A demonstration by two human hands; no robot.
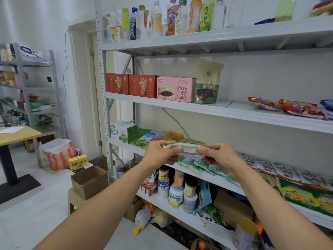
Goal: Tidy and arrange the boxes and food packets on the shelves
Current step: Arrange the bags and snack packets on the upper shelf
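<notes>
Both of your hands share one load. Your left hand [160,152] pinches one end of a pale, flat plastic food packet [182,146] between thumb and curled fingers, and your right hand [214,156] pinches the other end the same way. Neither hand has anything else in it.

Take the green-and-white cardboard drink carton [123,131] as your mark. The packet hangs in the air to the right of that carton, just in front of the white metal shelf [117,141] the carton stands on. You see it almost edge-on. Its long axis runs left to right, roughly along the shelf's front lip, with the left end nearer the carton.

Loose green foil packets [140,141] lie right beside the carton. An orange packet [174,136] lies further right, behind the one you hold. Teal-and-white sachets [191,162] lie further right again, under your right hand.

My reading is that you are squaring the packet up before laying it down. The shelf lies straight ahead of both hands, so a level push forward should do. Your left hand is the nearer one to the carton if it belongs on that side.
</notes>
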